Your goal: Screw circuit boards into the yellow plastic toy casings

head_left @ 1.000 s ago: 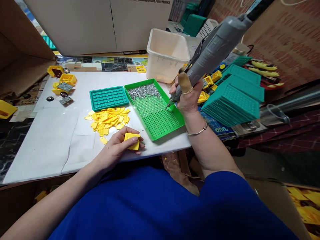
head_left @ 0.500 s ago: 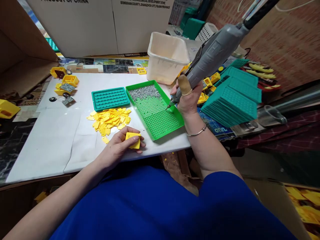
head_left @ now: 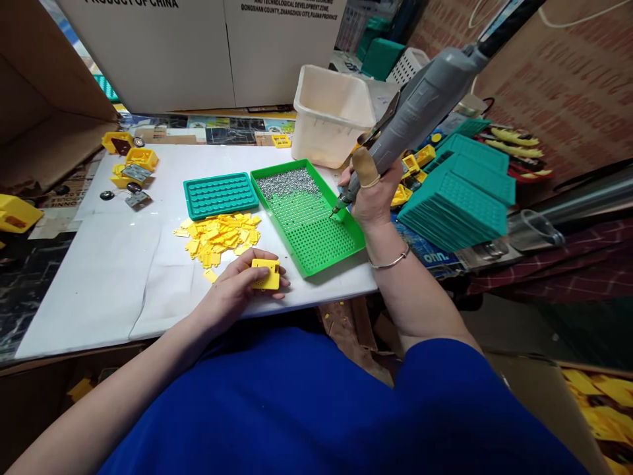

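Note:
Near the table's front edge, my left hand [head_left: 242, 280] grips a small yellow plastic case [head_left: 267, 274], thumb across its face. My right hand [head_left: 373, 191], a tan cover on one finger, is wrapped round a grey electric screwdriver [head_left: 418, 109]. The tool slants down to the left, its tip over the green perforated tray [head_left: 316, 254]; whether the tip touches the tray I cannot tell. Small silver screws [head_left: 291, 183] are heaped at the tray's far end. A pile of flat yellow pieces [head_left: 222, 237] lies left of it, below a teal ridged tray [head_left: 221, 196].
Behind the green tray stands a whitish plastic bin [head_left: 333, 112]. Stacked teal trays [head_left: 455, 198] are at the right, with yellow parts beside them. Yellow housings with wired parts [head_left: 136, 173] lie at the left. A large white carton [head_left: 198, 59] closes off the back.
The yellow case has turned in my left hand, so its face now shows a notch and small holes. My right hand and the screwdriver have barely moved.

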`<state>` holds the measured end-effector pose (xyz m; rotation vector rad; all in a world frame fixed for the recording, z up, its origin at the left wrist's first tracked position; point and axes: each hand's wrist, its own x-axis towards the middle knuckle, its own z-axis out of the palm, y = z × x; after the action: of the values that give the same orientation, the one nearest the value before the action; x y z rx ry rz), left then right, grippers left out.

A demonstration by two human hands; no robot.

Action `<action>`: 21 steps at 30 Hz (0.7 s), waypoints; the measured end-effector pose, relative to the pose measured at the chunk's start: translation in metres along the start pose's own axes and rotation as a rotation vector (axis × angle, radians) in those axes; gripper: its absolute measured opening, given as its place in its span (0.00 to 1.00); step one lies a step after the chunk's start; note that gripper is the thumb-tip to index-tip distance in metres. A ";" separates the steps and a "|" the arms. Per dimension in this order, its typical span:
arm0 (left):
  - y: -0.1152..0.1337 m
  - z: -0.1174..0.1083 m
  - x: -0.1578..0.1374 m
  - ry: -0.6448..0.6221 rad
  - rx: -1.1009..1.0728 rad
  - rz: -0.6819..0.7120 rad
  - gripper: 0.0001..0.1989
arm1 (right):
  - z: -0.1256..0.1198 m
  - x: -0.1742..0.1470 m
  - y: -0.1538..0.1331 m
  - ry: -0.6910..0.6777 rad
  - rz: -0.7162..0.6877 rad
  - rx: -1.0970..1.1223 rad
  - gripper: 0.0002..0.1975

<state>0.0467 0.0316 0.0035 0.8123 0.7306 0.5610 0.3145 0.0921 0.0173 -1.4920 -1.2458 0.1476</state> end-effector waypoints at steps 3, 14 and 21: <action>0.000 0.000 0.001 0.008 -0.033 -0.012 0.13 | -0.003 0.003 -0.012 0.013 -0.006 0.029 0.26; -0.004 0.002 0.004 0.044 -0.071 0.007 0.12 | 0.016 -0.053 -0.109 -0.187 -0.064 0.466 0.28; -0.004 0.000 0.004 0.021 -0.085 0.002 0.10 | 0.031 -0.076 -0.115 -0.228 -0.038 0.752 0.22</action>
<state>0.0498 0.0317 -0.0009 0.7295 0.7200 0.5992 0.1916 0.0342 0.0565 -0.8096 -1.2055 0.6962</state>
